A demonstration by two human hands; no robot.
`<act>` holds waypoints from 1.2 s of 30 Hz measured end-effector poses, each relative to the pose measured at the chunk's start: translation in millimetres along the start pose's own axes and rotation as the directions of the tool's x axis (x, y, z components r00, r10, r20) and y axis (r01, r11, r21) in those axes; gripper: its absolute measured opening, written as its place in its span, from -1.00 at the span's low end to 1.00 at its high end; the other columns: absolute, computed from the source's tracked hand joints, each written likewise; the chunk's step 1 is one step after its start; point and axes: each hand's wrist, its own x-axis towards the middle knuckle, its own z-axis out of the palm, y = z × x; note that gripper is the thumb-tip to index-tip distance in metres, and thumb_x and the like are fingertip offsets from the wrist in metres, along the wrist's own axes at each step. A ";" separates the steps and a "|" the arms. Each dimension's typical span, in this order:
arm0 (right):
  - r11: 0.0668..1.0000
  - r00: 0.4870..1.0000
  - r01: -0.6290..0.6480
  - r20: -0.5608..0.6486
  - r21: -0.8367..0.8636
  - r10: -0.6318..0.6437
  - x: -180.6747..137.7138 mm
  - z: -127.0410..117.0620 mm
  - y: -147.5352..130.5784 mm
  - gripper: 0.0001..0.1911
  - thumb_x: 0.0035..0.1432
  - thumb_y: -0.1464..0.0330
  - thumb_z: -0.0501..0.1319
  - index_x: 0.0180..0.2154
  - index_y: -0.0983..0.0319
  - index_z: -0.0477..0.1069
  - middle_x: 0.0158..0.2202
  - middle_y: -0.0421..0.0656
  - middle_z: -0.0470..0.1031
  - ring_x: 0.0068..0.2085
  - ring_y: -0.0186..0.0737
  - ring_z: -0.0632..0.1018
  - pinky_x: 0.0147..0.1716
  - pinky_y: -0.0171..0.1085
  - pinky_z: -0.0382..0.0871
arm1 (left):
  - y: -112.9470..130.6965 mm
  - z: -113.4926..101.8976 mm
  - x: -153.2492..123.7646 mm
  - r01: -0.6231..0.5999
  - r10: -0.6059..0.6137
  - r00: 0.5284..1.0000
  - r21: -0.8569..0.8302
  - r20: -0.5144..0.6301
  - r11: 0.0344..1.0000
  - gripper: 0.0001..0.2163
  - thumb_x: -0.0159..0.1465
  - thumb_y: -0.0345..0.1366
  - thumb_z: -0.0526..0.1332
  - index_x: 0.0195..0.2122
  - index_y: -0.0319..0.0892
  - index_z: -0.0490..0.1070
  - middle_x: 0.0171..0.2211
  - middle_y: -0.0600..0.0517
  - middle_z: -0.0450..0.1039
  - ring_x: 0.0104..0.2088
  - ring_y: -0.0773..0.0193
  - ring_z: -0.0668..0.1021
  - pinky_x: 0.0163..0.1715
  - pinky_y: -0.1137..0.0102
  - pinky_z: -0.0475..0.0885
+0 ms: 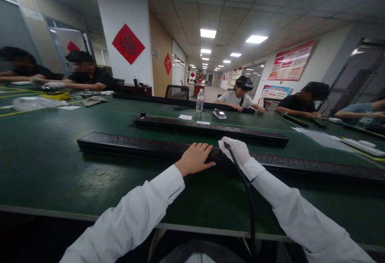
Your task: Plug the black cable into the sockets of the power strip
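Note:
A long black power strip (126, 144) with red switches lies across the green table (45, 162) in front of me. My bare left hand (196, 158) rests flat on its middle, fingers stretched over the top. My right hand (236, 150), in a white glove, is closed on a black cable (248, 199) at the strip. The cable runs down toward me over the table edge. Both arms wear white sleeves.
A second black power strip (210, 128) lies just behind the first. A water bottle (200, 101), paper slips and a small device (219, 114) stand further back. Several other people sit at the far and side edges with their own strips.

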 end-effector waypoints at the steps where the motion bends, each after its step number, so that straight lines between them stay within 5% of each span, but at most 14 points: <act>1: 1.000 1.000 0.003 0.016 0.015 -0.003 -2.6 2.1 1.5 -0.67 0.15 0.18 -0.06 -0.44 0.16 0.40 -0.55 -0.24 0.45 -0.51 -0.37 0.44 -0.50 -0.39 0.08 | -0.1 0.0 0.0 -0.002 0.002 1.000 0.000 0.001 1.000 -0.44 0.20 0.08 -0.08 0.10 -0.22 0.08 -0.02 -0.13 0.28 -0.04 0.09 0.35 -0.10 0.24 0.21; 11: 0.995 0.996 0.093 0.013 0.030 -0.094 -21.0 -3.6 -1.5 -0.68 0.18 0.20 -0.06 -0.29 0.16 0.41 -0.40 -0.20 0.48 -0.46 -0.40 0.46 -0.47 -0.43 0.12 | -1.1 -0.2 0.3 -0.004 0.004 1.000 -0.007 0.011 1.000 -0.43 0.20 0.08 -0.09 0.11 -0.23 0.08 -0.02 -0.13 0.28 -0.05 0.09 0.35 -0.10 0.23 0.21; 28: 0.998 0.998 0.033 -0.049 0.044 -0.030 -29.2 -4.9 -10.5 -0.67 0.17 0.21 -0.05 -0.30 0.19 0.43 -0.38 -0.14 0.41 -0.36 -0.35 0.41 -0.37 -0.40 0.15 | 0.4 0.0 -0.7 0.040 -0.040 0.999 0.005 0.036 0.999 -0.34 0.19 0.11 -0.09 0.17 -0.27 -0.05 0.04 -0.18 0.25 -0.01 0.09 0.34 -0.04 0.23 0.17; 36: 0.997 0.998 0.048 -0.035 0.055 -0.046 -26.4 -5.6 -11.0 -0.66 0.18 0.20 -0.06 -0.33 0.20 0.42 -0.38 -0.12 0.36 -0.32 -0.31 0.37 -0.29 -0.35 0.14 | 1.9 0.8 -1.2 0.176 -0.177 0.984 0.051 0.008 0.983 -0.28 0.15 0.21 -0.20 0.09 -0.31 0.13 -0.11 -0.20 0.36 -0.09 0.02 0.39 -0.08 0.17 0.17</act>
